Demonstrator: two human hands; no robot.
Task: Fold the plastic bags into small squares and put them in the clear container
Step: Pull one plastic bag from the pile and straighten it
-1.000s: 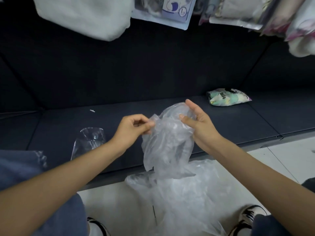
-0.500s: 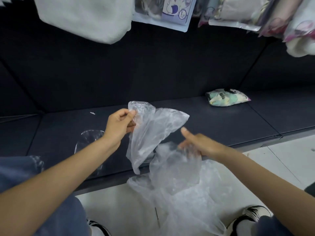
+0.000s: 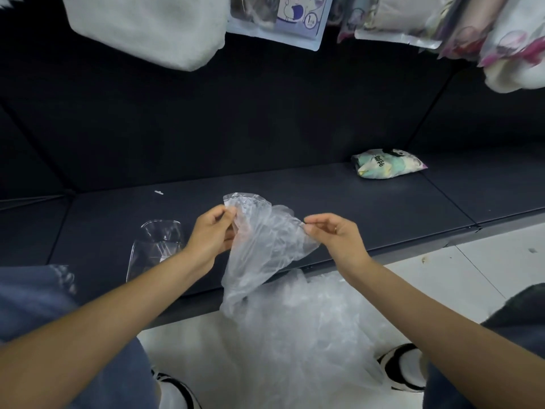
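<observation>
Clear, crinkled plastic is stretched between both hands: a plastic bag [image 3: 262,240] is held up in the air, its upper edge pulled across from one hand to the other and the rest hanging down below them. The left hand [image 3: 211,234] is curled around the bag's upper left corner, with the thumb and fingers pinched on the film. The right hand [image 3: 333,234] pinches the bag's right corner between thumb and fingertip, the remaining fingers loosely bent.

Below and slightly right of the hands, a heap of more plastic bags [image 3: 309,335] is spread on the white floor [image 3: 460,270], between two shoes. Just left of the left hand and wrist, the clear container [image 3: 156,246] lies on the dark shelf [image 3: 339,199]; whether anything is inside cannot be told. Beyond the right hand, well apart from it, a small printed packet [image 3: 386,163] rests on the same shelf. Above the hands, packaged goods [image 3: 280,19] are hung in a row.
</observation>
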